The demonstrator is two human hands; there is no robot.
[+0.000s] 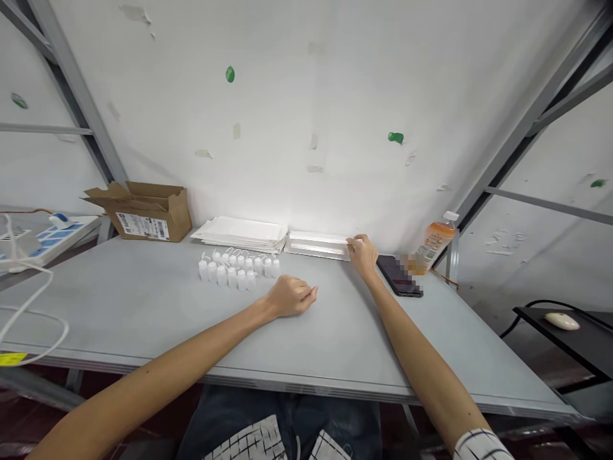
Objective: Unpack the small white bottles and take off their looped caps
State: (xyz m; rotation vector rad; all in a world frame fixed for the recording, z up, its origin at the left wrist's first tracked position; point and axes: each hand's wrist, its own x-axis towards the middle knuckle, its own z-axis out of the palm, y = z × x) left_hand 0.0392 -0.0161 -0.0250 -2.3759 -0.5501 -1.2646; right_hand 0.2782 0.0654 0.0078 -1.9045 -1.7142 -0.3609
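Observation:
My left hand (293,296) is over the middle of the table, its fingers curled in and the thumb pressed to them, with nothing visible inside. Just to its left stand several small white plastic bottles (232,278) in rows, with thin white loops at their tops. My right hand (363,253) reaches to the back of the table, fingers pinched on the right end of a flat white piece with shiny edges (318,245). Left of that piece lies a stack of flat white sheets (242,231), close against it.
An open cardboard box (146,214) stands at the back left. Right of my right hand are a dark phone (396,273) and an orange drink bottle (435,243). A power strip (60,237) with a white cable (36,294) is at far left. The wall (306,96) rises behind the grey table (306,351).

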